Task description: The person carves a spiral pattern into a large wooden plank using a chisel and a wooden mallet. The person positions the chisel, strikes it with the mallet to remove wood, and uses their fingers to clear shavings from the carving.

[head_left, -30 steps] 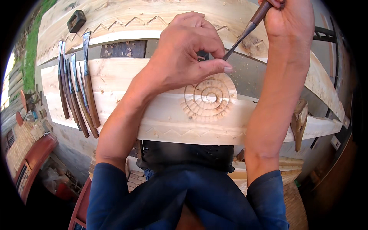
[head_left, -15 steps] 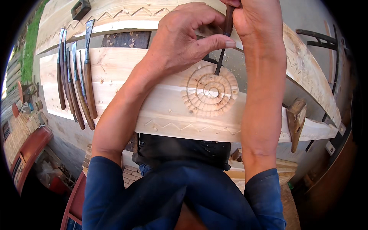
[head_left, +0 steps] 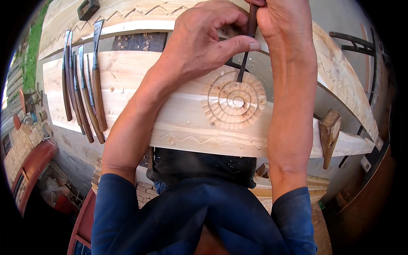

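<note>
A pale wooden board (head_left: 123, 80) lies across in front of me, carved with a round rosette (head_left: 236, 102) of concentric rings and short radial cuts. My right hand (head_left: 284, 21) grips the upper part of a carving chisel's dark wooden handle (head_left: 252, 20). Lower down, my left hand (head_left: 204, 40) curls around the same chisel, its thumb lying across where handle meets shank; its other fingertips are partly hidden. The dark metal shank (head_left: 242, 68) slants down, and its tip rests on the rosette's upper part, between rings.
Several wooden-handled chisels (head_left: 98, 93) lie side by side on the board's left. A wooden mallet-like tool (head_left: 329, 136) rests at its right end. Beyond is a second board (head_left: 127, 17) with zigzag carving, bearing a dark block-shaped object (head_left: 88, 9). Wood chips lie scattered around.
The chisel tip has shifted very slightly left relative to the rosette. Both hands keep the same hold, and the whole view has moved by a hair.
</note>
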`<action>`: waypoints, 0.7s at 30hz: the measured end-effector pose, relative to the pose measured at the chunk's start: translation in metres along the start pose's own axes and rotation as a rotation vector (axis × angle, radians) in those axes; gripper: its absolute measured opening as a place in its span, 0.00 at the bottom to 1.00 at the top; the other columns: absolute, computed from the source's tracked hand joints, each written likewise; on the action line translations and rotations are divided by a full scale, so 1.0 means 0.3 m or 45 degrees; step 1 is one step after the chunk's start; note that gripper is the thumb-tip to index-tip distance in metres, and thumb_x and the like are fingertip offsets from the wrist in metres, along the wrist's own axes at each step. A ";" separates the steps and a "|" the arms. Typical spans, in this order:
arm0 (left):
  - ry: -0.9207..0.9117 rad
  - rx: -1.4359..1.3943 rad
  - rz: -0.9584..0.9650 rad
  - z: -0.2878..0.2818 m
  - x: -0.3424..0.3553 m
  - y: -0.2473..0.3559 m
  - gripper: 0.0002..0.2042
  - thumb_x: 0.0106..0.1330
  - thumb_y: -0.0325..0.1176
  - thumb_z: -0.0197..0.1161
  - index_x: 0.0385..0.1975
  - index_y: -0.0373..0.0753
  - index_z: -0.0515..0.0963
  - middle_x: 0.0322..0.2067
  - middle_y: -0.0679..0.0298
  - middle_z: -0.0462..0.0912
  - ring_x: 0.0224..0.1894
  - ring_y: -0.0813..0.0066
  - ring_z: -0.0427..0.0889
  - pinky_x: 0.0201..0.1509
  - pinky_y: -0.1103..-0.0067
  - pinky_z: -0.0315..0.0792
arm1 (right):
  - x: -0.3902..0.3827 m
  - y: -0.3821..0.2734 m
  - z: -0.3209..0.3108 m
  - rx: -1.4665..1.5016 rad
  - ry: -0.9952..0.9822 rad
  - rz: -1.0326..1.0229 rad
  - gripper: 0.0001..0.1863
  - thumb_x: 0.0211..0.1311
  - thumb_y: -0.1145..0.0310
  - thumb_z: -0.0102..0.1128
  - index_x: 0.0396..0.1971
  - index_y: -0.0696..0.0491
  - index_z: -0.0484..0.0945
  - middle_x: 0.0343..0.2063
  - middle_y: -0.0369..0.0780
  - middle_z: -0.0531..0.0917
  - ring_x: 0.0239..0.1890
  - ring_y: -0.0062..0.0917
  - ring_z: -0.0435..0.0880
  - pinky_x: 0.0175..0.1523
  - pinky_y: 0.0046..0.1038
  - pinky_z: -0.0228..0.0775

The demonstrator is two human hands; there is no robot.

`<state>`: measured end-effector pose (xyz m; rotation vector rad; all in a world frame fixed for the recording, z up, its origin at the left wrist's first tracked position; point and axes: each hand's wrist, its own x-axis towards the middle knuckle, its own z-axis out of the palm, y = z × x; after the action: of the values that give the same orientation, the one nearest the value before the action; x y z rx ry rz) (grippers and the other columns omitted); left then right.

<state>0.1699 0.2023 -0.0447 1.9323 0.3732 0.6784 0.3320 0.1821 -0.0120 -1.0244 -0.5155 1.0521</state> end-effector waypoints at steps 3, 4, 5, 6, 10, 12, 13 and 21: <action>0.019 -0.004 0.023 0.003 -0.001 -0.002 0.11 0.63 0.33 0.78 0.37 0.35 0.82 0.31 0.62 0.82 0.34 0.70 0.82 0.41 0.74 0.76 | -0.019 -0.029 0.048 -0.041 0.131 0.059 0.14 0.83 0.61 0.56 0.48 0.58 0.79 0.24 0.35 0.77 0.17 0.14 0.67 0.19 0.17 0.51; 0.025 -0.014 0.020 0.005 -0.001 -0.002 0.11 0.63 0.33 0.78 0.37 0.35 0.82 0.31 0.62 0.82 0.34 0.70 0.82 0.41 0.74 0.76 | -0.020 -0.031 0.048 -0.040 0.132 0.060 0.14 0.83 0.61 0.56 0.48 0.58 0.79 0.24 0.35 0.77 0.17 0.14 0.67 0.19 0.17 0.51; 0.023 -0.014 0.019 0.007 -0.001 -0.002 0.11 0.63 0.33 0.78 0.37 0.35 0.82 0.31 0.62 0.82 0.34 0.70 0.82 0.41 0.74 0.76 | -0.020 -0.032 0.047 -0.036 0.138 0.064 0.14 0.83 0.61 0.56 0.48 0.58 0.79 0.24 0.35 0.77 0.17 0.14 0.67 0.19 0.17 0.50; 0.022 -0.022 0.009 0.008 -0.001 -0.001 0.11 0.64 0.33 0.78 0.37 0.35 0.82 0.31 0.62 0.82 0.34 0.70 0.82 0.41 0.74 0.76 | -0.021 -0.032 0.045 -0.032 0.144 0.068 0.14 0.83 0.61 0.56 0.49 0.58 0.78 0.24 0.35 0.77 0.17 0.14 0.67 0.19 0.17 0.50; 0.006 -0.006 0.016 0.006 0.003 0.002 0.11 0.63 0.32 0.78 0.37 0.35 0.82 0.31 0.62 0.82 0.34 0.71 0.83 0.41 0.75 0.76 | 0.004 -0.002 -0.003 -0.007 0.052 0.030 0.14 0.83 0.61 0.56 0.48 0.58 0.79 0.24 0.35 0.77 0.16 0.14 0.67 0.19 0.17 0.50; 0.005 -0.018 0.028 0.007 0.004 -0.001 0.11 0.63 0.31 0.78 0.38 0.35 0.82 0.31 0.62 0.82 0.34 0.70 0.83 0.42 0.75 0.77 | -0.002 0.000 -0.002 -0.019 0.034 -0.019 0.14 0.82 0.60 0.57 0.47 0.58 0.79 0.23 0.35 0.77 0.16 0.14 0.66 0.19 0.17 0.50; 0.008 -0.028 0.038 0.008 0.003 -0.004 0.11 0.63 0.31 0.77 0.39 0.35 0.82 0.32 0.62 0.82 0.34 0.70 0.83 0.42 0.75 0.77 | -0.013 -0.003 0.010 -0.017 0.037 -0.018 0.14 0.82 0.60 0.57 0.47 0.58 0.79 0.23 0.35 0.77 0.16 0.14 0.66 0.19 0.17 0.50; 0.133 -0.001 0.139 0.032 0.015 -0.013 0.13 0.63 0.29 0.75 0.45 0.33 0.82 0.46 0.55 0.82 0.49 0.61 0.84 0.54 0.69 0.77 | -0.003 0.016 0.015 0.026 -0.023 -0.057 0.14 0.81 0.62 0.58 0.45 0.59 0.79 0.22 0.34 0.76 0.15 0.14 0.65 0.19 0.20 0.52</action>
<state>0.1795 0.1994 -0.0501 1.9315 0.3337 0.8532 0.3259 0.1838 -0.0139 -0.9818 -0.5392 1.0260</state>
